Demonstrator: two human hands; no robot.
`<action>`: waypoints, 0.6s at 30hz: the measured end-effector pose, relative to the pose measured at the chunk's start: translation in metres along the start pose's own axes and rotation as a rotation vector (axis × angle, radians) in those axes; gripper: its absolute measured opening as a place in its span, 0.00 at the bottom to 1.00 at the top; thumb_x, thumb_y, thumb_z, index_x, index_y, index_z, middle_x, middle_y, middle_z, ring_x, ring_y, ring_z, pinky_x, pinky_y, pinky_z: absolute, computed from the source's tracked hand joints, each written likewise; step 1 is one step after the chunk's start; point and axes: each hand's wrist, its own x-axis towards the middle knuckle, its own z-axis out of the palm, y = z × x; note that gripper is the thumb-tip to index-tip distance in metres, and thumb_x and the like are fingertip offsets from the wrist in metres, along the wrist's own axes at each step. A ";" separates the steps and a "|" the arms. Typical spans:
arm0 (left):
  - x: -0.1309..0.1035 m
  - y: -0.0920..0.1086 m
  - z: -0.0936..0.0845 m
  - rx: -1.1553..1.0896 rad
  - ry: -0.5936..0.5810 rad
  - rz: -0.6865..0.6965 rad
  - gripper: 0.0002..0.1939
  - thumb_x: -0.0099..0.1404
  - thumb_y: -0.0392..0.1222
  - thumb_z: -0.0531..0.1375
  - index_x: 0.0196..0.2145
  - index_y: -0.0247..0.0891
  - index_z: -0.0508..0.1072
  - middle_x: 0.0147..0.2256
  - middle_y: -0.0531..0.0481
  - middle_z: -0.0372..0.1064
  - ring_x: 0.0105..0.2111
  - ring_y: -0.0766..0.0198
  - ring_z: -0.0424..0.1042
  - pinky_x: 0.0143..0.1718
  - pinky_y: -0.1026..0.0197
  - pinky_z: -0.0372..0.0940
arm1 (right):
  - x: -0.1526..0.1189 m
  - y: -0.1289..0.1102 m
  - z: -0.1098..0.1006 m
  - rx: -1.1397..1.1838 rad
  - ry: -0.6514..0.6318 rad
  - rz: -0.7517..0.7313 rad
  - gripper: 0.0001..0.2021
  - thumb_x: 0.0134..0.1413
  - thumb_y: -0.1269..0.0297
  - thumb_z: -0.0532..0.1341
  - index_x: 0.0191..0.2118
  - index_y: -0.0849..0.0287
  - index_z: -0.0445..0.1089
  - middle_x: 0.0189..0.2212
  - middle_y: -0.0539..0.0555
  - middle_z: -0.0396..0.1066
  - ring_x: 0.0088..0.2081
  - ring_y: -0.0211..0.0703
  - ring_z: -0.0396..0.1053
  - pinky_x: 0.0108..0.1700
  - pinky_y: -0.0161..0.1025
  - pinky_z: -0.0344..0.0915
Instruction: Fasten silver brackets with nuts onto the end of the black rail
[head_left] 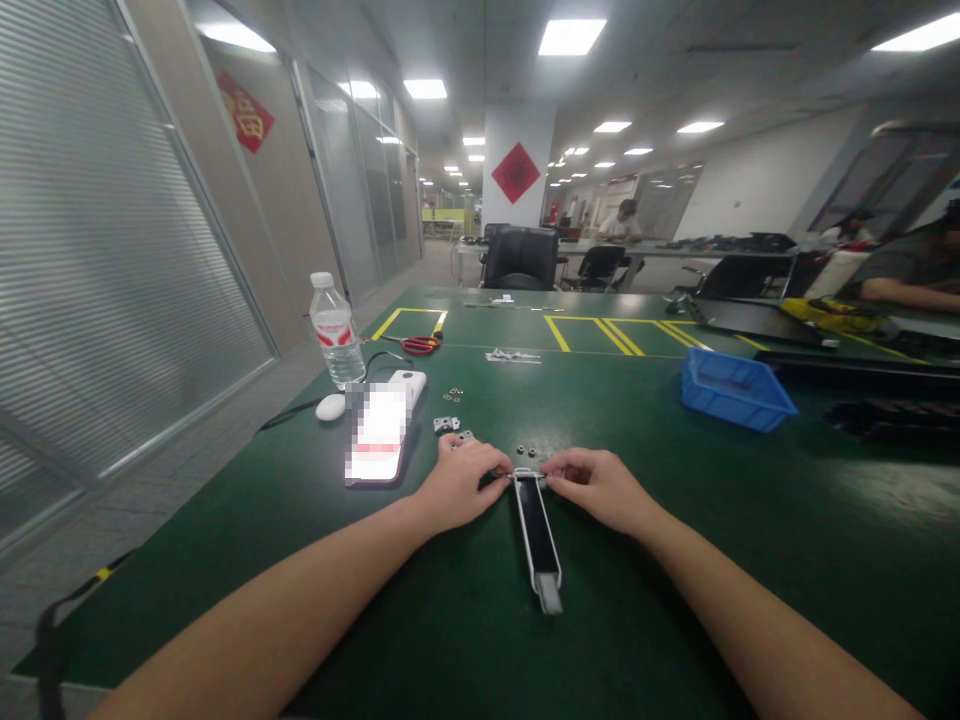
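Note:
A long narrow device with a white frame and a black face (537,525) lies on the green table, its grey tab pointing toward me. At its far end my left hand (466,482) pinches a thin part at the left side. My right hand (600,488) is closed at the right side of the same end, fingertips on a small part too tiny to make out. Two small dark round pieces (526,451) lie just beyond the device. Small metal brackets (447,425) rest beside my left hand, partly covered by it.
Left of my hands are a lit phone (379,435), a white oval object (330,407), a water bottle (335,335) and red scissors (421,345). Small rings (454,393) and metal pieces (513,356) lie farther back. A blue bin (735,388) stands right. People sit in the background.

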 end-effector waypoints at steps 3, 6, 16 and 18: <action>0.000 -0.001 0.000 -0.005 0.004 0.004 0.06 0.64 0.39 0.53 0.37 0.41 0.69 0.36 0.54 0.71 0.40 0.61 0.67 0.46 0.52 0.45 | -0.001 -0.001 0.000 0.010 -0.016 0.008 0.10 0.49 0.66 0.59 0.36 0.60 0.76 0.24 0.50 0.70 0.25 0.36 0.62 0.28 0.34 0.59; 0.000 -0.002 0.001 -0.005 0.006 0.010 0.06 0.64 0.39 0.53 0.38 0.41 0.69 0.36 0.53 0.71 0.40 0.60 0.66 0.46 0.52 0.45 | 0.000 -0.002 0.000 0.002 -0.004 0.011 0.10 0.49 0.66 0.59 0.35 0.60 0.76 0.24 0.50 0.70 0.25 0.36 0.62 0.28 0.34 0.59; 0.000 -0.002 0.003 0.001 0.016 0.010 0.05 0.64 0.39 0.54 0.37 0.41 0.69 0.36 0.54 0.71 0.39 0.61 0.67 0.45 0.53 0.44 | 0.000 -0.002 0.000 -0.040 0.014 0.011 0.09 0.48 0.66 0.60 0.35 0.60 0.76 0.26 0.51 0.69 0.25 0.36 0.62 0.28 0.34 0.60; 0.000 -0.002 0.003 0.002 0.016 0.012 0.05 0.64 0.39 0.54 0.37 0.41 0.69 0.36 0.55 0.71 0.40 0.62 0.67 0.45 0.53 0.44 | 0.000 -0.001 0.001 -0.049 0.018 0.006 0.09 0.48 0.66 0.60 0.35 0.59 0.76 0.26 0.51 0.69 0.25 0.36 0.62 0.28 0.34 0.60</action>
